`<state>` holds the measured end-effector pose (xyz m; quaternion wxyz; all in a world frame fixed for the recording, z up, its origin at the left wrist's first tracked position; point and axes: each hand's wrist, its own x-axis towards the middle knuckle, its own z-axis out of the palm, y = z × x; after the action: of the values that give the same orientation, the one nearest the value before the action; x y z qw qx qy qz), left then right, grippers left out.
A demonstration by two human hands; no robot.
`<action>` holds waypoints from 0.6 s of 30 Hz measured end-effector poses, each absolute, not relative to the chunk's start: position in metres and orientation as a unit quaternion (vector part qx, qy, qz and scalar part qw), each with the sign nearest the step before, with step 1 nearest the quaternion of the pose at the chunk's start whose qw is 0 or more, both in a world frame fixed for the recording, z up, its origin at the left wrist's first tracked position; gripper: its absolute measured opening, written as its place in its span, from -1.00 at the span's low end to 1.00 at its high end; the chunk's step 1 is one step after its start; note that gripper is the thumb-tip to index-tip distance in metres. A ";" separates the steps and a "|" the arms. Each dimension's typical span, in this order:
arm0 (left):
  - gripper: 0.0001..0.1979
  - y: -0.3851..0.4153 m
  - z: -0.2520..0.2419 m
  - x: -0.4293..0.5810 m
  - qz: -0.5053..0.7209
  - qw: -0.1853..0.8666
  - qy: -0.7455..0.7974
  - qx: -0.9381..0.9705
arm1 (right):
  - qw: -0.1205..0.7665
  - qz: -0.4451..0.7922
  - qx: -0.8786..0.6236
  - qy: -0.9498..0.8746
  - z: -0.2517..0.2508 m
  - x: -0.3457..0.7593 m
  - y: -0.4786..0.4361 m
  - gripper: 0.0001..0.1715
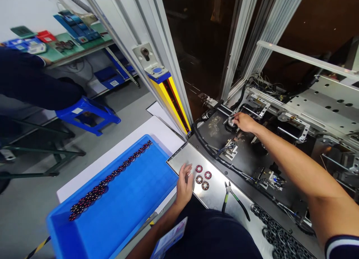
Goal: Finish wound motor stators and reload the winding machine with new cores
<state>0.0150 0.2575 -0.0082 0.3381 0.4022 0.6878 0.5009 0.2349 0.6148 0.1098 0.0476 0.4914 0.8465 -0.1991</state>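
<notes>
My right hand [243,121] reaches into the machine, its fingers pinched on a small round part [231,121] seated in a black fixture. My left hand [184,185] rests on the edge of the steel plate [179,160], fingers loosely curled, holding nothing that I can see. Just right of it lie several small red-and-black wound rings [202,177] on the plate. A blue tray [131,199] at my lower left holds a long diagonal row of the same rings [108,180].
Cutting pliers [234,197] with dark handles lie on the plate near my body. A yellow-and-black light-curtain post [171,98] stands at the machine's front left. Cables and brackets fill the machine bed. Another person in dark clothes sits on a blue stool [86,115] at left.
</notes>
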 end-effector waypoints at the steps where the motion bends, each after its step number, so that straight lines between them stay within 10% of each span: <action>1: -0.47 0.258 -0.008 0.015 0.501 0.339 0.688 0.402 | 0.053 -0.197 0.495 0.845 0.110 0.234 0.614 -0.62; 18: -0.44 0.260 0.002 0.015 0.517 0.367 0.685 0.358 | -0.007 -0.095 0.449 0.889 0.102 0.246 0.599 -0.62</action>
<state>0.0146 0.2595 0.0023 0.3674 0.3580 0.6852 0.5170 0.2465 0.5989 0.1023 -0.0068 0.4485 0.8887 -0.0946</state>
